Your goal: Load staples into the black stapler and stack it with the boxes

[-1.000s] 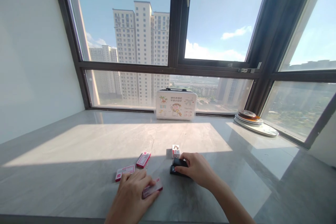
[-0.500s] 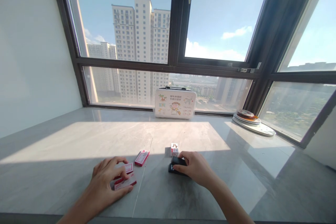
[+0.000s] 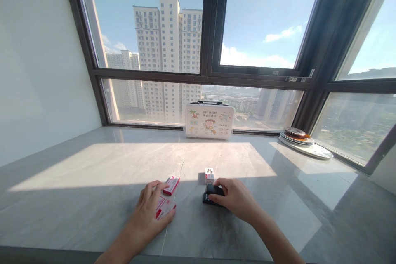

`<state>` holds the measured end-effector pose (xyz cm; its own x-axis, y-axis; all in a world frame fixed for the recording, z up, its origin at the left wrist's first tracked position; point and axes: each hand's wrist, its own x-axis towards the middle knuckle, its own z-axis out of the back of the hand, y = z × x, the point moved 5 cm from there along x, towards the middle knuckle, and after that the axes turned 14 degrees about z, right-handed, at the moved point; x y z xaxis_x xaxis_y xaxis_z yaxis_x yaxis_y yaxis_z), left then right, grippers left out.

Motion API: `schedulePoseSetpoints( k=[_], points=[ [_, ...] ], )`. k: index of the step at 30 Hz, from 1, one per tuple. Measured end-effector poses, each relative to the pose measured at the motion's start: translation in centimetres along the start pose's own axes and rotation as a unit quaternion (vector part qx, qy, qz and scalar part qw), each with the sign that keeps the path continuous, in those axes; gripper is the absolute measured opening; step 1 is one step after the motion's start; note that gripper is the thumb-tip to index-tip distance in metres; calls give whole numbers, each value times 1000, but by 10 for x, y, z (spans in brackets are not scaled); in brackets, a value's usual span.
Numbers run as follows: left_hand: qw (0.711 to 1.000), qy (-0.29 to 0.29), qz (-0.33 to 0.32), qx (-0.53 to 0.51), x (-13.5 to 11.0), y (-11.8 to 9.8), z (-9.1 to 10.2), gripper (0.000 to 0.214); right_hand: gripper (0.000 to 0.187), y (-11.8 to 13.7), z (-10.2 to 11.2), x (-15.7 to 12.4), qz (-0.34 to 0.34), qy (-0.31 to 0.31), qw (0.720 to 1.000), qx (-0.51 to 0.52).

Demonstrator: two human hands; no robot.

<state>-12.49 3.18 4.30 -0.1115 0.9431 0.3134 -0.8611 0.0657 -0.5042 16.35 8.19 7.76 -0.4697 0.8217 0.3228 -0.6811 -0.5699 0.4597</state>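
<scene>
My left hand [image 3: 152,206] lies curled over small red and white boxes [image 3: 164,207] on the grey stone sill, fingers and thumb closed around them. Another red and white box [image 3: 171,184] lies just beyond my fingertips. My right hand [image 3: 235,198] rests on a small black object [image 3: 213,194], fingers bent over its top. A small white box [image 3: 209,175] stands upright just behind the black object.
A white tin case with cartoon prints [image 3: 208,121] stands against the window at the back. A stack of plates [image 3: 305,143] sits at the back right. The window frame [image 3: 213,29] rises behind, and a white wall closes the left side.
My left hand drew one red and white box left to a second, then slid the pair right, close to the third box. My right hand stayed on the black object.
</scene>
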Motion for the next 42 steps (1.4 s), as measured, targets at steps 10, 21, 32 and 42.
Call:
schedulePoseSetpoints(
  k=[10, 21, 32, 42],
  points=[
    [997, 54, -15, 60, 12, -26, -43, 66, 14, -1, 17, -23, -20, -13, 1000, -14],
    [997, -37, -34, 60, 14, -126, -95, 68, 56, -42, 8, -51, -92, -118, 976, 159],
    [997, -54, -14, 50, -6, -127, -101, 44, 62, -27, -36, -33, -96, -82, 927, 352],
    [994, -73, -22, 72, 0, -11, -39, 43, 40, 64, -113, 30, -8, -10, 899, 437]
  ],
)
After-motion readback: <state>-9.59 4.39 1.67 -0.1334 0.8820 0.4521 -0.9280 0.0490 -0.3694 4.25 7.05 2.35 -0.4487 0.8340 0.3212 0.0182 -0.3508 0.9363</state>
